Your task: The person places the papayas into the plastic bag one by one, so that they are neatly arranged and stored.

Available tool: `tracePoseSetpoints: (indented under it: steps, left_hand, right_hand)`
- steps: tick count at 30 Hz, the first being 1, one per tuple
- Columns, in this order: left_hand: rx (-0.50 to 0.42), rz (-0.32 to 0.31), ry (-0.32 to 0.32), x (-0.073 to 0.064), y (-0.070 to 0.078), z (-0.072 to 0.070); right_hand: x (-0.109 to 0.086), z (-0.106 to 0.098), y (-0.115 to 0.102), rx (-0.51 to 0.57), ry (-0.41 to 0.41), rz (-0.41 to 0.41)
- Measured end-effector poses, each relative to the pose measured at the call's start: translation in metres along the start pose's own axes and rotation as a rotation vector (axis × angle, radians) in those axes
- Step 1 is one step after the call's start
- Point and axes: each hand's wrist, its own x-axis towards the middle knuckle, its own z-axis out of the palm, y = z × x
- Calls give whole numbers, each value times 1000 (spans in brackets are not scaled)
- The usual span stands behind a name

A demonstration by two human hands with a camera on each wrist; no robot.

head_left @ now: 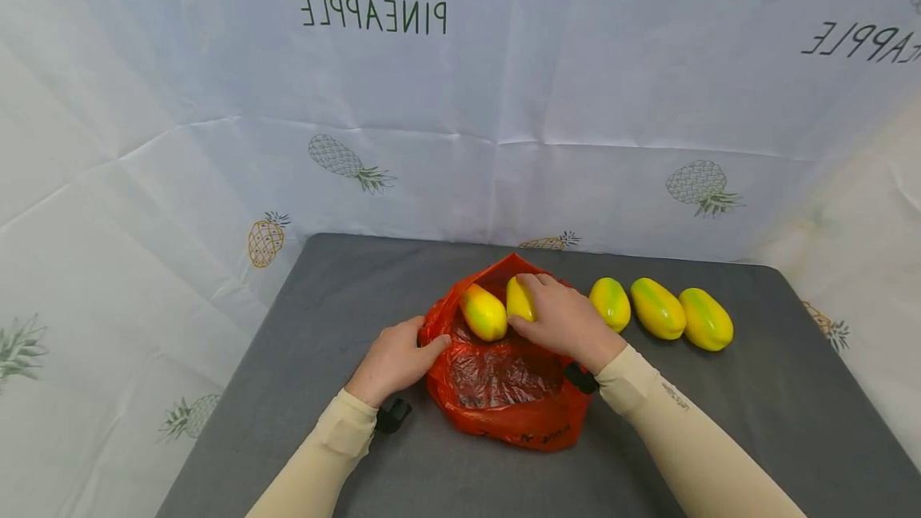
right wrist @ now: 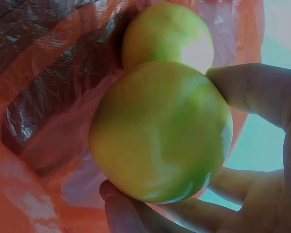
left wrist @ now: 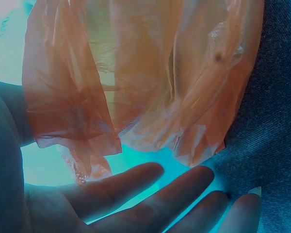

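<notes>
A red plastic bag (head_left: 504, 422) lies on the table with its mouth facing up. My left hand (head_left: 396, 358) is at its left rim, the thumb reaching over the edge. In the left wrist view the fingers (left wrist: 155, 194) extend nearly straight below the thin bag film (left wrist: 145, 97). Over the mouth, my right hand (head_left: 564, 318) grips a yellow-green oval fruit (head_left: 520, 300) between thumb and fingers. The right wrist view shows this fruit (right wrist: 160, 131) overlapping another like it (right wrist: 167, 36). That other fruit (head_left: 484, 313) sits inside the bag at the left.
To the right of the bag, three more such fruits stand in a row: one near the right forearm (head_left: 610, 304), a middle one (head_left: 658, 308) and an outer one (head_left: 707, 319). The grey table (head_left: 360, 286) meets a white curtain (head_left: 460, 190) printed with pineapples at the back.
</notes>
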Motion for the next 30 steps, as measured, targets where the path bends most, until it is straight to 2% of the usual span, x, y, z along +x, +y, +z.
tracePoseSetpoints:
  steps: [15, 30]
  left_hand:
    - [-4, 8, -5, 1, 1, 0]
    - [11, -5, -1, 0, 1, 1]
  right_hand:
    - [12, 14, 5, -12, -64, 15]
    - [14, 21, 5, -22, -71, 18]
